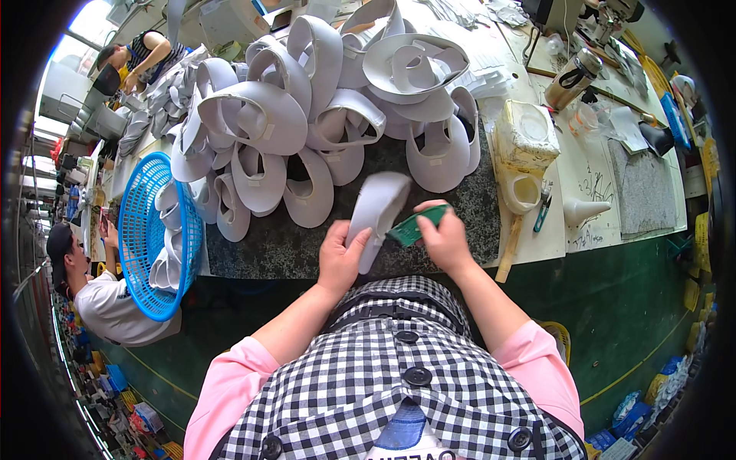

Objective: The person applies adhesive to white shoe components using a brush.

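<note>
"Trouble: where do you expect it?"

"In my grip, I'd say. My left hand (340, 251) pinches a white curved piece (383, 201) by its lower end, at the centre of the frame; my right hand (445, 239) is closed around a flat green piece (418, 225) just beside it. If my left fingers slacken, the white one could slip off the front edge."

"And marks?"

"The green edge might dent it, if I press hard and it's as soft as it looks. Bumping the heap of white pieces (264, 123), upper centre, could start a slide toward my wrists."

"What's under you?"

"A dark speckled mat (477, 222) on a pale tabletop (546, 239). Right of the mat stand a caked cream box (529, 136) and, upper right, a flask (572, 78)."

"The room?"

"Green floor (613, 307) lower right, a blue basket (140, 253) at left, one person (123, 307) behind it, another (156, 55) upper left."
</note>
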A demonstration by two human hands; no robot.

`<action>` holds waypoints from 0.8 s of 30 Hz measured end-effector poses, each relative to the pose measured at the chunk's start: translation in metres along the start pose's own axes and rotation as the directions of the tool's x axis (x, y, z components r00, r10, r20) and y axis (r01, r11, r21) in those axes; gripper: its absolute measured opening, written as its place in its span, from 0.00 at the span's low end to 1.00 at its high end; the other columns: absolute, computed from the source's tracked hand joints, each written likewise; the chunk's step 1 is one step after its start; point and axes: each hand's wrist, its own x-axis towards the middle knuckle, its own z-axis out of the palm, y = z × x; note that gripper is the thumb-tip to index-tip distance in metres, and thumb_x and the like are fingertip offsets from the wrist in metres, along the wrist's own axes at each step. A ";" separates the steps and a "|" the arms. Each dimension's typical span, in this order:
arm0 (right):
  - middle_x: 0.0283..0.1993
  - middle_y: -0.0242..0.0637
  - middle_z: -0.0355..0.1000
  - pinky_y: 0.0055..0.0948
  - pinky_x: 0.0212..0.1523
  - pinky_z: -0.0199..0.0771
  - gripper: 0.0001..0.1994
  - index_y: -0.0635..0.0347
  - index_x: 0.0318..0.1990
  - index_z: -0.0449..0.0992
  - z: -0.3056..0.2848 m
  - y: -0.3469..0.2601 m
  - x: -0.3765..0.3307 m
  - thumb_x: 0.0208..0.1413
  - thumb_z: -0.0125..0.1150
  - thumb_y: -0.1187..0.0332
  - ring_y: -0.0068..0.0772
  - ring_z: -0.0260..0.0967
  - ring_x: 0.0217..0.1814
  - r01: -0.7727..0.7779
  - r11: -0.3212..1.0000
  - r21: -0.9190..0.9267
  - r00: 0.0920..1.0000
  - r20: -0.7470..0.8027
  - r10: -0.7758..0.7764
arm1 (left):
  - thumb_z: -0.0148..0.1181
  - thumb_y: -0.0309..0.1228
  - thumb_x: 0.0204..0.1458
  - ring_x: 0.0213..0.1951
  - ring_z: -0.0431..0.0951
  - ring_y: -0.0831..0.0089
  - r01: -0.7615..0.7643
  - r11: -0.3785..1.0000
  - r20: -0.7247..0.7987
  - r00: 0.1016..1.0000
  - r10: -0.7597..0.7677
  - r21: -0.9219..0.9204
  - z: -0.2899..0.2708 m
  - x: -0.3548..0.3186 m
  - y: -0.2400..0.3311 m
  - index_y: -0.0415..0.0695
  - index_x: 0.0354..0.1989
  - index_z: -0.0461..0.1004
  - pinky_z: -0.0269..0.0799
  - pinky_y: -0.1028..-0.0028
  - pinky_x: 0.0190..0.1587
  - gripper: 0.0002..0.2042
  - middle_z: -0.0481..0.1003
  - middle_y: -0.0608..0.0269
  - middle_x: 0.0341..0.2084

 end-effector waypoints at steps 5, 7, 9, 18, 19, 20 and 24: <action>0.38 0.34 0.68 0.25 0.30 0.80 0.08 0.59 0.47 0.68 -0.056 0.011 -0.022 0.62 0.52 0.71 0.23 0.71 0.35 -0.019 0.961 0.277 0.967 -0.238 0.088 | 0.65 0.25 0.47 0.39 0.74 0.58 -0.585 0.702 0.147 0.800 0.582 0.407 -0.005 0.012 0.019 0.41 0.37 0.75 0.70 0.67 0.41 0.09 0.72 0.55 0.37; 0.38 0.33 0.68 0.25 0.30 0.80 0.08 0.60 0.48 0.67 -0.073 0.017 -0.031 0.62 0.51 0.71 0.23 0.71 0.35 -0.043 0.965 0.258 0.956 -0.270 0.114 | 0.69 0.29 0.43 0.49 0.71 0.49 -0.536 0.656 0.323 0.844 0.428 0.532 0.001 0.005 -0.007 0.43 0.41 0.74 0.68 0.60 0.52 0.15 0.70 0.49 0.47; 0.38 0.33 0.69 0.24 0.31 0.80 0.09 0.60 0.48 0.67 -0.086 0.022 -0.040 0.62 0.51 0.71 0.23 0.72 0.35 -0.042 0.973 0.225 0.939 -0.325 0.116 | 0.69 0.32 0.43 0.56 0.66 0.48 -0.584 0.642 0.379 0.811 0.445 0.497 0.003 -0.006 -0.021 0.44 0.46 0.73 0.63 0.59 0.58 0.20 0.67 0.47 0.53; 0.37 0.29 0.73 0.20 0.37 0.69 0.09 0.61 0.47 0.73 -0.165 -0.010 -0.034 0.60 0.57 0.71 0.18 0.68 0.34 0.126 0.978 -0.168 0.723 -0.660 -0.207 | 0.62 0.38 0.54 0.51 0.71 0.64 0.217 0.970 -0.049 0.974 -0.223 -0.106 -0.011 -0.005 -0.021 0.35 0.56 0.62 0.69 0.69 0.52 0.27 0.68 0.51 0.49; 0.37 0.29 0.73 0.20 0.37 0.69 0.09 0.61 0.47 0.73 -0.167 -0.011 -0.029 0.60 0.57 0.71 0.18 0.68 0.34 0.126 0.976 -0.175 0.716 -0.665 -0.212 | 0.60 0.39 0.56 0.49 0.72 0.67 0.372 0.895 0.004 0.924 -0.382 -0.247 -0.011 0.003 -0.022 0.33 0.56 0.61 0.71 0.70 0.51 0.26 0.69 0.52 0.47; 0.36 0.31 0.74 0.21 0.37 0.69 0.09 0.61 0.46 0.73 -0.168 -0.009 -0.024 0.60 0.57 0.71 0.19 0.68 0.34 0.088 0.957 -0.275 0.718 -0.649 -0.253 | 0.58 0.41 0.58 0.46 0.74 0.67 0.479 0.817 0.097 0.875 -0.475 -0.322 -0.010 0.009 -0.022 0.32 0.54 0.61 0.71 0.69 0.49 0.26 0.71 0.53 0.45; 0.37 0.37 0.76 0.27 0.38 0.71 0.09 0.60 0.45 0.74 -0.168 -0.005 -0.002 0.58 0.58 0.70 0.29 0.72 0.34 0.052 0.860 -0.508 0.716 -0.581 -0.387 | 0.57 0.36 0.58 0.43 0.77 0.65 0.509 0.777 0.125 0.856 -0.502 -0.369 0.003 0.019 -0.015 0.31 0.53 0.61 0.75 0.68 0.46 0.23 0.72 0.52 0.42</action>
